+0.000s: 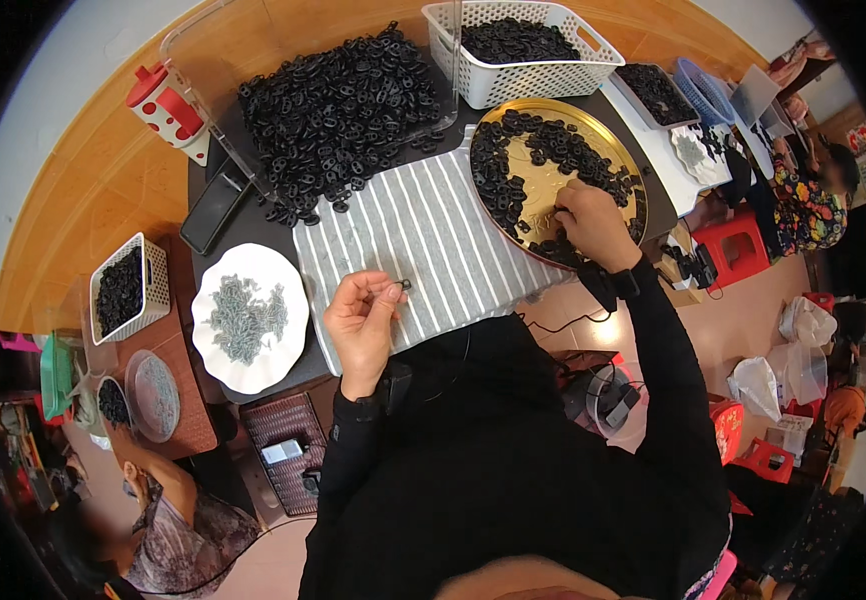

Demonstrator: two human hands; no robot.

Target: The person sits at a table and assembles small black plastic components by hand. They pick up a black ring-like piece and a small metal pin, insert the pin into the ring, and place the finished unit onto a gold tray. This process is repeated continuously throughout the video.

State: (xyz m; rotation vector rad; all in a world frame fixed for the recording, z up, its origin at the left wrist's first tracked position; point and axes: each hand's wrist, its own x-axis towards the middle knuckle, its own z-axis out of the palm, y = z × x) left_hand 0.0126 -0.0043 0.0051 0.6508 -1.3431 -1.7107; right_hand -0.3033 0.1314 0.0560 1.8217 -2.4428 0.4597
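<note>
Left hand (361,322) pinches a small black ring (405,285) above the striped cloth (423,240).

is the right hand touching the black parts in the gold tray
Touching: head view shows the right hand with fingers down among the black parts on the gold tray.

small dark clip (405,285) pinched above striped cloth, loose black plastic rings (513,190) scattered in a crescent across round gold tray (538,165)

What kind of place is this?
Probably a small workshop for sorting parts by hand: a heap of black parts, a white basket holding more, and a gold tray the right hand picks from.
</note>
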